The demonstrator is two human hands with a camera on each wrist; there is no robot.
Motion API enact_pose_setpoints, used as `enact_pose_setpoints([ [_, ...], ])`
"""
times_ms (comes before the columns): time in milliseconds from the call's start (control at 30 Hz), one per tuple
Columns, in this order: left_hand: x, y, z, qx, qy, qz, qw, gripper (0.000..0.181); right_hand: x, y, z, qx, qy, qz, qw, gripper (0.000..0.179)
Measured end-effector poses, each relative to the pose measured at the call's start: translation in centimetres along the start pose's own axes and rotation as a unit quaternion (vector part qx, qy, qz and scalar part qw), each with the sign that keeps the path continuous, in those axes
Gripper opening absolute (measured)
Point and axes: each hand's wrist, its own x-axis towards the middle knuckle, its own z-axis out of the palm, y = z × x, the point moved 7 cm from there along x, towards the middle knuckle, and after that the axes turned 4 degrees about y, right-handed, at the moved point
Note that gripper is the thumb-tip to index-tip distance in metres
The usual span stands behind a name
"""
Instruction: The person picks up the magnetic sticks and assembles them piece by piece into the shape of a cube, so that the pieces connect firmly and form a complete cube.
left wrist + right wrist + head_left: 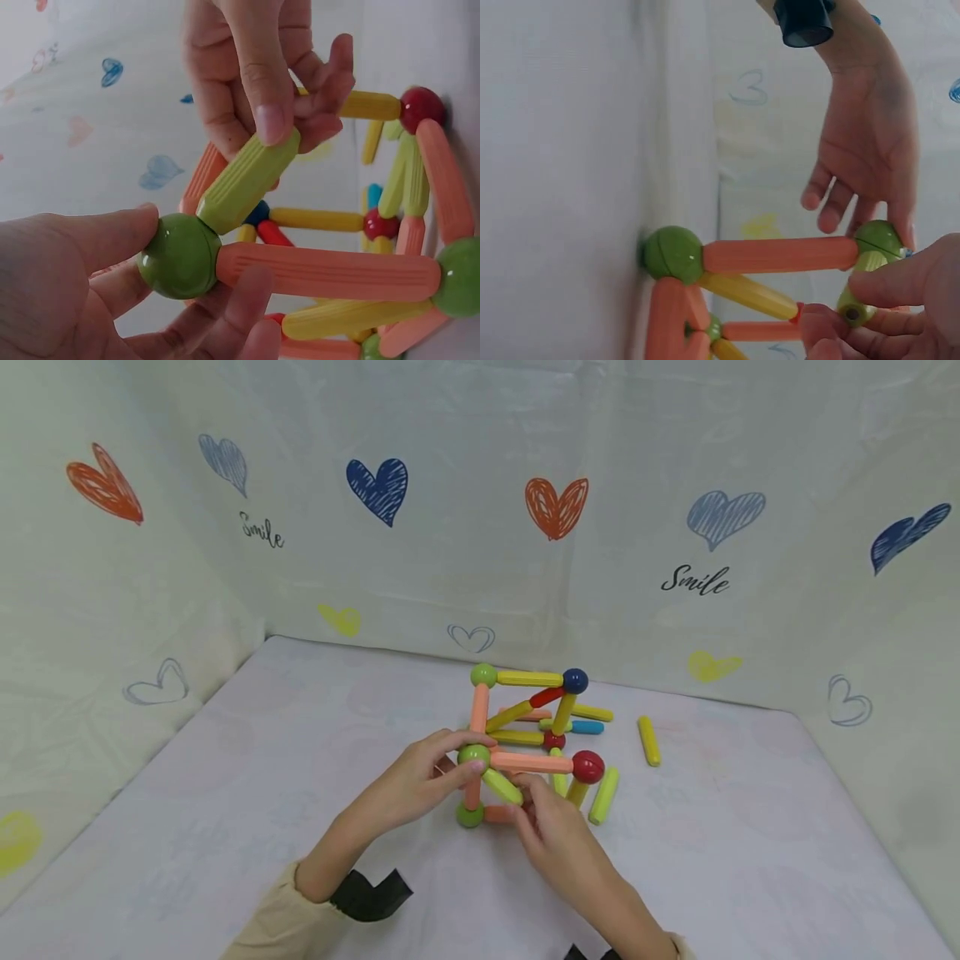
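Observation:
A frame of magnetic rods and balls stands on the table, with salmon rods [531,763], yellow rods [529,678] and balls at its corners. At its upper front left corner, my left hand [405,789] holds a green ball [178,256] between thumb and fingers. My right hand [561,831] pinches a light green rod [251,180] near its free end. The rod's other end meets that green ball, and its open tip shows a dark round hole in the right wrist view. A red ball [588,767] tops the front right corner, and a blue ball [575,681] the back right.
Loose rods lie right of the frame: a yellow rod [649,741] and a light green rod [603,796]. Behind the frame are a blue rod [587,727] and another yellow rod [592,712]. A white curtain [465,568] printed with hearts rises behind the table [300,718].

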Motion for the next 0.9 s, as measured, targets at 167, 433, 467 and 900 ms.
enact_pose_setpoints([
  [167,0.0,0.1,0.0,-0.001,0.006,0.009,0.9999,0.034,0.0,0.2,0.3,-0.004,0.025,0.004,0.9997,0.041],
  [433,0.2,-0.2,0.4,-0.009,0.012,0.006,0.9999,0.035,-0.2,0.1,-1.6,-0.03,-0.006,0.051,0.9982,0.038],
  [467,0.2,-0.2,0.4,-0.008,0.015,0.006,0.9998,0.034,-0.3,0.0,-2.2,-0.035,-0.006,0.06,0.9976,0.036],
  [900,0.8,-0.8,1.1,-0.029,0.024,0.025,0.999,0.034,-0.1,6.2,-10.9,-0.053,0.155,0.087,0.9827,0.021],
])
